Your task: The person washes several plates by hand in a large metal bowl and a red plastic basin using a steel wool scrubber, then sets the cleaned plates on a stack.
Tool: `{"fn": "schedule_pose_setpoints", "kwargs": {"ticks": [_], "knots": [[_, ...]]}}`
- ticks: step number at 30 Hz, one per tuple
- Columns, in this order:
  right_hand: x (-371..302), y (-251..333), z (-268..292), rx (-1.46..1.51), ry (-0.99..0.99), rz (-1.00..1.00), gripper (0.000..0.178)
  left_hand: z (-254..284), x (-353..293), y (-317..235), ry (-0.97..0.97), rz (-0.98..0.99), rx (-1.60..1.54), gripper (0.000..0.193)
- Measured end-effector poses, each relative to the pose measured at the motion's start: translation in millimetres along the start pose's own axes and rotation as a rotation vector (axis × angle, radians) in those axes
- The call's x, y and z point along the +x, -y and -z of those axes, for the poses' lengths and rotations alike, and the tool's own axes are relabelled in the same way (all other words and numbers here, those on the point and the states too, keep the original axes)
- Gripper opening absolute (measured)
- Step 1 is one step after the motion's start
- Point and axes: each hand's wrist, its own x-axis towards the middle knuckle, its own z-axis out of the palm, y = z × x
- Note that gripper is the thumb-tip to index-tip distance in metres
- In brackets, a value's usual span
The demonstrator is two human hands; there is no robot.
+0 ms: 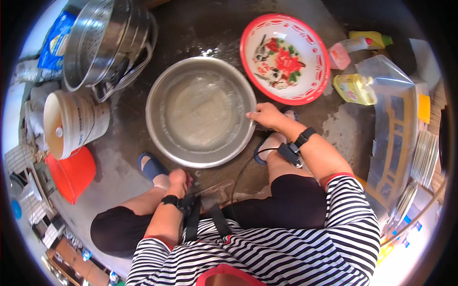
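Note:
A wide stainless steel basin (202, 164) holds cloudy water (200, 109) and sits on the wet floor between my feet. My right hand (267, 116) grips its right rim, thumb and fingers closed over the edge. Lower down, near the basin's bottom edge but apart from it, my left hand (179, 181) hangs by my left shin with its fingers curled in. I make out nothing in it. Up to the right, a white enamel basin (310, 66) with a red rim and a printed flower pattern rests beside the steel one.
At the left are a large steel steamer pot (102, 43), a white bucket (88, 119) and a red basin (78, 174). A yellow bottle (350, 88), a pink container (339, 56) and a clear plastic bin (393, 124) stand at the right. Blue slippers (152, 167) are on my feet.

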Motion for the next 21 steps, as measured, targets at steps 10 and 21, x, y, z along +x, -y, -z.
{"fn": "schedule_pose_setpoints", "kwargs": {"ticks": [10, 21], "knots": [[6.9, -3.5, -0.7, 0.003, -0.016, -0.065, 0.037, 14.7, -14.0, -168.9, 0.021, -0.347, -0.584, 0.044], [3.0, -15.6, -12.9, 0.173, -0.074, 0.034, 0.028, 20.4, -8.8, -174.2, -0.087, -0.453, -0.631, 0.043]]}}
